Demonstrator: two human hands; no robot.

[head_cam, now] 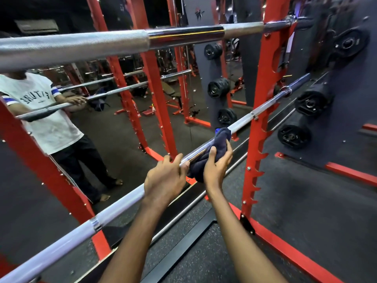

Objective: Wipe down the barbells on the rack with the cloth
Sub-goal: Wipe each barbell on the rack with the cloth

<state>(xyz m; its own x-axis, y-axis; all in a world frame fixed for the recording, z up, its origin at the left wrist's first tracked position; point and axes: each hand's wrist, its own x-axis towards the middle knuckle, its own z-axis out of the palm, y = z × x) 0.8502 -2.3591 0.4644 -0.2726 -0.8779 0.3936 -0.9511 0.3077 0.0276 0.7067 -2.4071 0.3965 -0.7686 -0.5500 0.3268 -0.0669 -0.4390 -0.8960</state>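
Observation:
A chrome lower barbell (114,211) runs diagonally across the red rack, from the bottom left up to the right upright. My left hand (165,178) grips this bar from above at its middle. Just to the right, my right hand (217,164) holds a dark blue cloth (214,144) wrapped around the same bar, fingers curled over the fabric. The cloth hides a short stretch of the bar. A second, upper barbell (114,41) lies across the rack near the top, untouched.
The red rack upright (263,111) with its notched pegs stands right of my hands. A wall mirror (106,127) behind the bars reflects a person in a white shirt. Black weight plates (310,103) hang on the right. Dark rubber floor (306,197) lies below.

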